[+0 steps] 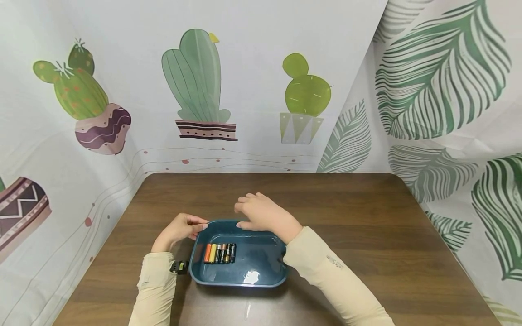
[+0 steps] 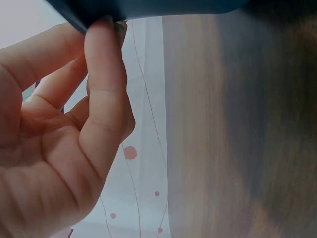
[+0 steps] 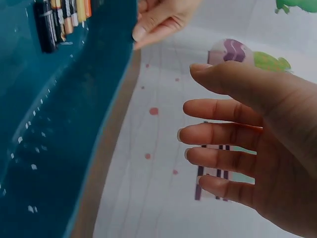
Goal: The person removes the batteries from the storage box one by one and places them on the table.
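A dark teal tray (image 1: 261, 260) with raised walls is on the near part of the table in the head view. Several batteries (image 1: 219, 253), orange, yellow and dark ones, lie side by side in its left half. At the far left corner my left hand (image 1: 181, 230) pinches the rim between thumb and fingers; the left wrist view shows that hand (image 2: 64, 119) under the tray's edge. My right hand (image 1: 267, 215) hovers by the far rim. In the right wrist view, this hand (image 3: 247, 134) has its fingers spread loosely, apart from the tray, holding nothing.
The brown wooden table (image 1: 355, 226) extends beyond the tray and to its right. Behind it hangs a white cloth (image 1: 257, 68) printed with cacti and leaves. A small black device (image 1: 179, 267) sits at my left wrist, close to the tray's left wall.
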Action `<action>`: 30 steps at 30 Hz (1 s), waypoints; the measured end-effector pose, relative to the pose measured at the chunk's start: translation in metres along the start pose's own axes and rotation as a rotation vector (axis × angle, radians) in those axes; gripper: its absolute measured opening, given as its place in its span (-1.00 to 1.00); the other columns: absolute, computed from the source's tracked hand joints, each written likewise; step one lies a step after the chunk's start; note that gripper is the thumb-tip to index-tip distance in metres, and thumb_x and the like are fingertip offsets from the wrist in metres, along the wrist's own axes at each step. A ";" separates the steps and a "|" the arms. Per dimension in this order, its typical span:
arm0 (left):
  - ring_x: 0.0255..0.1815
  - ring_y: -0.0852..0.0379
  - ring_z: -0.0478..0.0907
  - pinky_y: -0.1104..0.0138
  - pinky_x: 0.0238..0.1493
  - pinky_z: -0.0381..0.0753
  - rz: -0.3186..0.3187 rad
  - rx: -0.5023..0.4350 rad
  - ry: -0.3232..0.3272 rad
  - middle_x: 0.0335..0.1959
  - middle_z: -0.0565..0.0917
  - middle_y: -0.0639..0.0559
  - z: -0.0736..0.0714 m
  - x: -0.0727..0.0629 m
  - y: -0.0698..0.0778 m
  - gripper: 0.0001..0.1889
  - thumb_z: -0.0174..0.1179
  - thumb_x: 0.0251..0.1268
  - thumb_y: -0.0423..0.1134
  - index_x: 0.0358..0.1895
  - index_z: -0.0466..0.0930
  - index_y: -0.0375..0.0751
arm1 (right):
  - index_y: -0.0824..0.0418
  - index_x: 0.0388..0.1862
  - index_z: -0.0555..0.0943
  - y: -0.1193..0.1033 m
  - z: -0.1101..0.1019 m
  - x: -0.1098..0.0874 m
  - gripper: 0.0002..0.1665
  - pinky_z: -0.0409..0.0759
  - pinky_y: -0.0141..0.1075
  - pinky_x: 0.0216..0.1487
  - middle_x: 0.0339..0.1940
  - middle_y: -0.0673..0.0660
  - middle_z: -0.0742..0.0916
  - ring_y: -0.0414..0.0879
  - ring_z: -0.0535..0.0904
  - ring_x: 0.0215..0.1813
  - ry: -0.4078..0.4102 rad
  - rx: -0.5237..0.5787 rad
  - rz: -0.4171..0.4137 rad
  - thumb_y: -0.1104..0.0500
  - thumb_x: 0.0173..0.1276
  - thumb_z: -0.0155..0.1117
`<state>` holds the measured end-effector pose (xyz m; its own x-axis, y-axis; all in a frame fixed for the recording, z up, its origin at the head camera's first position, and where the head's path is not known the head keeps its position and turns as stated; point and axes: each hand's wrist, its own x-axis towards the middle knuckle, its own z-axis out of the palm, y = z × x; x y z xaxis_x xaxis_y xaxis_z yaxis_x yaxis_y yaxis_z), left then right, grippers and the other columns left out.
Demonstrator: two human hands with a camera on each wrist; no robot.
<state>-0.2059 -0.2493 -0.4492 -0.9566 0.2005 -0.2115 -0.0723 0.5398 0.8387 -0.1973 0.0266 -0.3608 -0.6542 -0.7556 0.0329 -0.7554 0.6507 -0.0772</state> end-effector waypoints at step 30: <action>-0.46 0.10 0.55 0.18 -0.34 0.67 -0.015 -0.012 -0.011 -0.32 0.70 -0.05 -0.001 0.000 0.001 -0.77 0.26 0.28 -0.28 -0.10 0.71 -0.36 | -0.03 -0.11 0.69 -0.045 0.060 0.045 -0.45 0.48 -0.30 0.01 -0.07 -0.09 0.67 -0.18 0.54 -0.04 -0.389 -0.205 0.091 -0.31 0.01 0.46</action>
<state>-0.2060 -0.2494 -0.4476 -0.9523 0.2012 -0.2293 -0.0901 0.5328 0.8414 -0.1901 -0.0412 -0.4156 -0.6852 -0.6415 -0.3449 -0.7129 0.6876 0.1376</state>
